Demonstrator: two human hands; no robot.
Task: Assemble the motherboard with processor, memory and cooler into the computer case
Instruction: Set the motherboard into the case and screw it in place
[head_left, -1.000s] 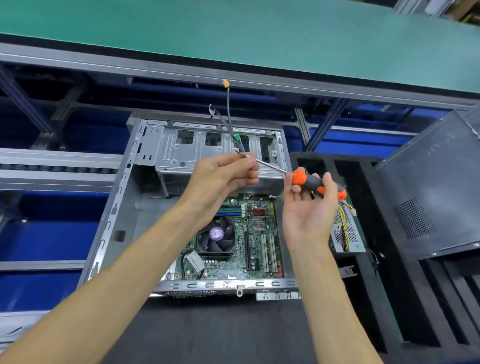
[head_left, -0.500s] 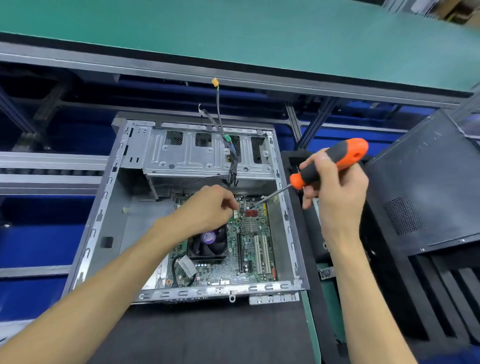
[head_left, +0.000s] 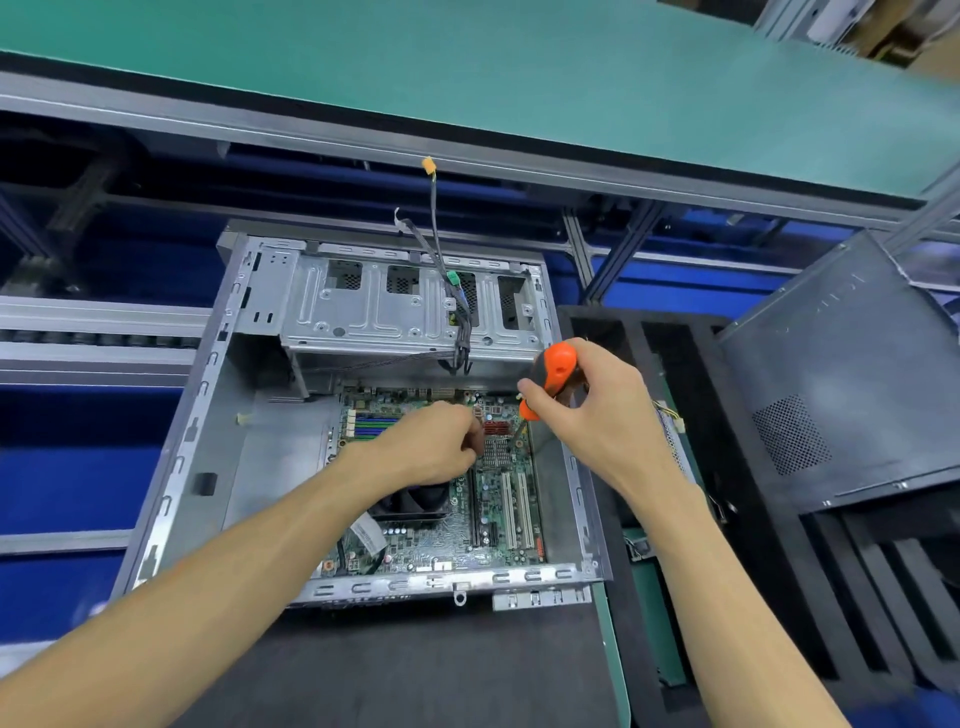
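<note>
Driver (head_left: 553, 375) has swung upright; my right hand (head_left: 587, 410) grips its handle, tip hidden below. Left hand (head_left: 441, 447) pinches beside it, contents unclear. I'd keep it plumb over the board (head_left: 498, 514).

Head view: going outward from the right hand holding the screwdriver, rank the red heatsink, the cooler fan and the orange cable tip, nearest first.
From the right hand gripping the screwdriver:
1. Red heatsink, just left of the hand, on the motherboard.
2. Cooler fan, lower left, partly under the left hand.
3. Orange cable tip, high above the case.
</note>
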